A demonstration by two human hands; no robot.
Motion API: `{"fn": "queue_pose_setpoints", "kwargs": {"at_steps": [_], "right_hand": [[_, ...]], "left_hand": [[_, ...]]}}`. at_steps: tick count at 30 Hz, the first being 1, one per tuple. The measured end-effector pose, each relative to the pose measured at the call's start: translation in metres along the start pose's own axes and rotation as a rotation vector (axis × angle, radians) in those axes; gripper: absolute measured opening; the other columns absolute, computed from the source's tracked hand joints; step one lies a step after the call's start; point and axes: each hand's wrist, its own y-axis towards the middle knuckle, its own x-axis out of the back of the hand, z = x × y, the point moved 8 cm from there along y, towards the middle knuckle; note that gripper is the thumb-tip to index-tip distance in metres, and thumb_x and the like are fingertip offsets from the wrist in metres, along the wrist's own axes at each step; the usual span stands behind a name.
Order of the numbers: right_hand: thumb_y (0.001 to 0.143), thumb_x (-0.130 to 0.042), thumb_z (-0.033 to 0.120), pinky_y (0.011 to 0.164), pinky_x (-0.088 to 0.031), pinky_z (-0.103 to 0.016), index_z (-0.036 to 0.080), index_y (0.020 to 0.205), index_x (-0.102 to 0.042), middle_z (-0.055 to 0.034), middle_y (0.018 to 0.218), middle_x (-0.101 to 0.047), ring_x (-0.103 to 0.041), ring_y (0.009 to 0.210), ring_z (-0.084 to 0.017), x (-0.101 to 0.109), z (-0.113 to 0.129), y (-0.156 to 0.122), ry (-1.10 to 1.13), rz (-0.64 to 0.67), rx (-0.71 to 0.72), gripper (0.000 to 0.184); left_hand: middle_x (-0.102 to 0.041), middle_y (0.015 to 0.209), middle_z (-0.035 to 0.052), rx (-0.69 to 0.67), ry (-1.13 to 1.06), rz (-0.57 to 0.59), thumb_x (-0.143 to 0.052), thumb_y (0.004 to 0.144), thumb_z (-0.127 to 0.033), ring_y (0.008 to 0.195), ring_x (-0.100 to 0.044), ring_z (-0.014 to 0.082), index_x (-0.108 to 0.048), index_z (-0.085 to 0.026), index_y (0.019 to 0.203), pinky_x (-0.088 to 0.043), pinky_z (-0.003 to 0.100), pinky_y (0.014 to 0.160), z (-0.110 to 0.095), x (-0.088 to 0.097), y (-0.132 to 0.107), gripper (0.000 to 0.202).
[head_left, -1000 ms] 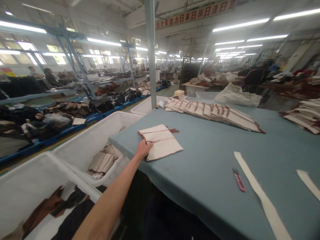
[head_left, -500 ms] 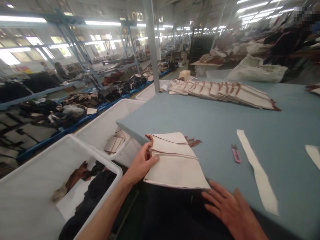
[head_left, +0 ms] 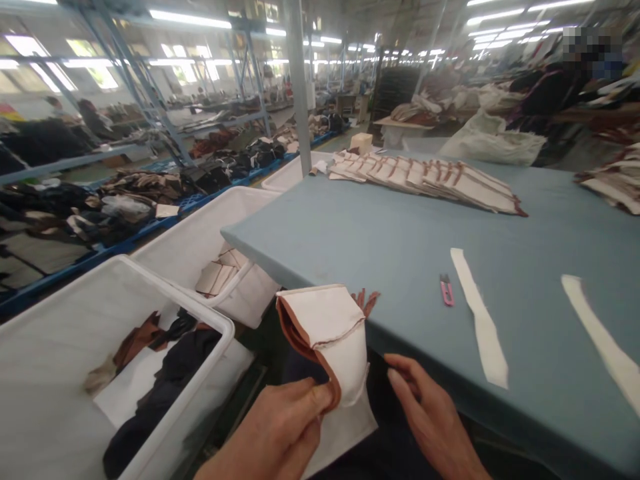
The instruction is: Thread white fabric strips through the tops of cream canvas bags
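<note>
My left hand [head_left: 293, 420] is closed in a pinch on the brown-bound edge of a cream fabric piece [head_left: 327, 313]. The piece is bent, its mouth gapes to the left, and a brown seam crosses it. Brown strips [head_left: 367, 301] dangle off its far side, at the table edge. Right of the cloth, apart from it, my right hand [head_left: 433, 410] is held with thumb and forefinger slightly parted and nothing visible between them. Pink thread snips [head_left: 447, 291] lie on the blue-grey table [head_left: 380, 247], beside a long cream strip [head_left: 483, 320].
A row of overlapping cream pieces with brown edging [head_left: 425, 177] lies along the far side. Another cream strip [head_left: 600, 340] and a second stack [head_left: 615, 180] are at the right. White bins [head_left: 180, 293] holding cloth stand left of the table. A grey post [head_left: 300, 87] rises at the back corner.
The cream fabric piece has come off the tabletop toward me and now bends open. My left hand has shifted to its near brown edge. My right hand has drawn away from the piece's corner.
</note>
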Motion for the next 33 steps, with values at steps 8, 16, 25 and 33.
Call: {"fn": "queue_pose_setpoints", "kwargs": {"at_steps": [8, 16, 25, 33], "right_hand": [[0.103, -0.047, 0.048, 0.12, -0.036, -0.046, 0.02, 0.146, -0.053, -0.0122, 0.151, -0.057, -0.051, 0.14, -0.028, 0.012, 0.108, 0.013, -0.002, 0.185, 0.494, 0.052], [0.097, -0.053, 0.061, 0.061, -0.045, -0.026, 0.018, 0.082, -0.066, -0.0004, 0.072, -0.062, -0.055, 0.066, -0.016, -0.014, 0.079, 0.02, 0.112, 0.327, 0.374, 0.047], [0.095, -0.06, 0.062, 0.05, -0.042, -0.025, 0.02, 0.094, -0.068, -0.002, 0.071, -0.062, -0.053, 0.059, -0.017, 0.078, 0.048, -0.034, 0.249, -0.108, 0.138, 0.043], [0.096, -0.06, 0.058, 0.046, -0.036, -0.023, 0.022, 0.078, -0.066, -0.0007, 0.064, -0.054, -0.045, 0.055, -0.015, 0.104, 0.059, -0.08, 0.184, -0.223, 0.107, 0.041]], "left_hand": [[-0.066, 0.074, -0.0011, -0.333, 0.316, 0.093, -0.058, 0.098, -0.024, 0.05, -0.057, 0.018, -0.055, -0.029, 0.125, -0.037, 0.03, 0.044, -0.038, -0.031, -0.013, 0.027], [-0.071, 0.09, 0.0026, -0.234, 0.223, 0.38, -0.054, 0.099, -0.018, 0.069, -0.065, 0.0189, -0.055, -0.023, 0.132, -0.048, 0.029, 0.057, -0.058, -0.007, -0.022, 0.033], [-0.072, 0.104, 0.0065, -0.16, 0.069, 0.23, -0.04, 0.097, -0.005, 0.092, -0.067, 0.0194, -0.064, -0.021, 0.106, -0.055, 0.028, 0.077, -0.019, 0.012, 0.0, 0.03], [-0.036, 0.163, 0.0164, -0.223, 0.208, 0.037, -0.043, 0.088, 0.003, 0.155, -0.026, 0.033, -0.062, -0.015, 0.117, -0.036, 0.054, 0.121, -0.011, -0.019, 0.029, 0.039]]}}
